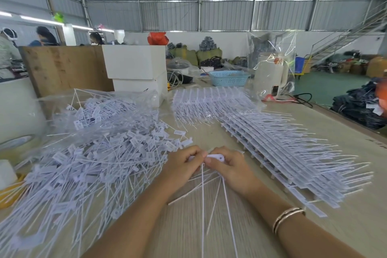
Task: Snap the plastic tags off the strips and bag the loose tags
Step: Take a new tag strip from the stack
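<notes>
Both hands meet at the middle of the table over one white tag strip (216,157). My left hand (182,165) pinches its left end and my right hand (228,165) grips its right part, thumbs close together. Thin white tails (202,205) hang from the strip toward me. A big heap of loose tags (100,161) spreads across the left side. A stack of whole strips (278,148) lies to the right, tails pointing right. A clear plastic bag (98,109) holding loose tags sits behind the heap.
A second batch of strips in clear plastic (211,102) lies at the back middle. White boxes (136,69), a wooden board (65,67), a blue basket (229,77) and a white appliance (270,73) stand behind. The table's right edge (343,119) drops to the floor. People work at far left.
</notes>
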The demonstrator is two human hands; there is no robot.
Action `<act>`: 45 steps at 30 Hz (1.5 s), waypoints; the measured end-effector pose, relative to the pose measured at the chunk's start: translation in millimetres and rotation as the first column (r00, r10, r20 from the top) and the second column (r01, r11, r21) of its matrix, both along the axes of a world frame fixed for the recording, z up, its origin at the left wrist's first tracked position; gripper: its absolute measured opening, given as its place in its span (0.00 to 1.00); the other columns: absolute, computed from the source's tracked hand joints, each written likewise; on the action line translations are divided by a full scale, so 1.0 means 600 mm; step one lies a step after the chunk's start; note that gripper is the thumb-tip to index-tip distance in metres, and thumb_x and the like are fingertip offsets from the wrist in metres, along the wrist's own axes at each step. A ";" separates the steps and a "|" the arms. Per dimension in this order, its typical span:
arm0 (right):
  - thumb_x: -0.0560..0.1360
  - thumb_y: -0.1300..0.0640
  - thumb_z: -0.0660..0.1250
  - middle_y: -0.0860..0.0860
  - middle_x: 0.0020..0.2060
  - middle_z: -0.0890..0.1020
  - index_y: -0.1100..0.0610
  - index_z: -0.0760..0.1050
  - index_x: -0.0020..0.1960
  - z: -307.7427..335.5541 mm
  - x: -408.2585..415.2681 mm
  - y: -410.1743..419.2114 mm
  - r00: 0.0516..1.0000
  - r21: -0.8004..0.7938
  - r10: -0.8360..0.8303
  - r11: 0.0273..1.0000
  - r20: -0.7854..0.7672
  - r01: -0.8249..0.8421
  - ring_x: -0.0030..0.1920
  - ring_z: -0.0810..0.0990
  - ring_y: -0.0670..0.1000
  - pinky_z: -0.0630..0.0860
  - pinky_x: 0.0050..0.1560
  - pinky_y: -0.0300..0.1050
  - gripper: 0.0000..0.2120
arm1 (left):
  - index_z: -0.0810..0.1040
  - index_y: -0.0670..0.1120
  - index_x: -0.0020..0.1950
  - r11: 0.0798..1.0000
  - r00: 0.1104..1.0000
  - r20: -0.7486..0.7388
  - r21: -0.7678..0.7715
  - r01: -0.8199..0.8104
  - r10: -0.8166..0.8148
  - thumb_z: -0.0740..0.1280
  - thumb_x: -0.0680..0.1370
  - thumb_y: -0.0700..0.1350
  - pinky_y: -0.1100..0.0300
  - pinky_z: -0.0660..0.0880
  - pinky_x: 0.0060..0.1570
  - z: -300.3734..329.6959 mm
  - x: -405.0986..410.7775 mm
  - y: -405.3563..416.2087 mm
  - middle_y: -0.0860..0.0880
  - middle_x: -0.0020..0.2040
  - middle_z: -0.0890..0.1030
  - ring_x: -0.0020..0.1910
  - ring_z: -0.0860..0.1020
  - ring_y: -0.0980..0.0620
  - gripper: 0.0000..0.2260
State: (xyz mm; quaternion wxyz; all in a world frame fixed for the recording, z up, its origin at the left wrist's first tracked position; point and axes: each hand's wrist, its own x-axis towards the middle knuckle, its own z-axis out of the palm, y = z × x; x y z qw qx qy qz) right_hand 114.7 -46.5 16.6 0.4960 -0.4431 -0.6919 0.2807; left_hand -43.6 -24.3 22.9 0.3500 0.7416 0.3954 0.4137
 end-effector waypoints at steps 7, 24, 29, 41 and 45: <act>0.76 0.59 0.68 0.47 0.32 0.77 0.49 0.77 0.34 0.006 -0.004 -0.001 0.995 0.018 -0.014 1.000 -0.094 0.016 0.37 0.75 0.47 0.70 0.47 0.51 0.12 | 0.78 0.48 0.42 0.999 0.991 0.132 -0.035 -0.015 0.019 0.63 0.80 0.48 0.70 0.68 0.30 0.006 0.008 0.000 0.54 0.24 0.75 0.25 0.72 0.60 0.09; 0.77 0.61 0.66 0.40 0.32 0.78 0.45 0.78 0.38 0.010 -0.013 -0.004 0.997 0.223 -0.082 0.972 0.003 0.079 0.36 0.76 0.42 0.69 0.47 0.46 0.13 | 0.75 0.44 0.32 0.904 0.889 0.431 -0.426 0.049 0.155 0.64 0.78 0.51 0.63 0.70 0.31 0.007 0.029 -0.013 0.48 0.25 0.73 0.25 0.72 0.54 0.17; 0.78 0.54 0.63 0.41 0.37 0.80 0.42 0.76 0.40 0.013 0.001 -0.004 0.947 0.205 -0.223 0.940 -0.229 0.271 0.46 0.79 0.50 0.69 0.58 0.66 0.11 | 0.71 0.45 0.31 0.851 0.653 0.704 -0.496 0.171 0.279 0.64 0.78 0.48 0.62 0.69 0.26 0.021 0.004 0.001 0.49 0.24 0.69 0.23 0.68 0.53 0.16; 0.81 0.48 0.53 0.48 0.70 0.65 0.48 0.68 0.69 -0.002 0.002 0.031 0.819 -0.181 -0.485 0.815 0.307 0.551 0.72 0.57 0.51 0.49 0.70 0.54 0.18 | 0.73 0.46 0.38 0.964 0.964 0.073 -0.088 -0.250 0.256 0.70 0.74 0.51 0.68 0.71 0.31 0.037 0.033 0.035 0.54 0.28 0.80 0.26 0.77 0.62 0.12; 0.82 0.49 0.51 0.47 0.67 0.68 0.48 0.68 0.68 0.003 0.013 0.027 0.855 -0.173 -0.517 0.839 0.039 0.516 0.71 0.58 0.50 0.48 0.71 0.55 0.17 | 0.77 0.50 0.40 0.991 0.970 -0.206 -0.012 -0.131 0.126 0.73 0.72 0.51 0.66 0.73 0.37 0.039 0.054 0.052 0.54 0.38 0.82 0.36 0.79 0.60 0.08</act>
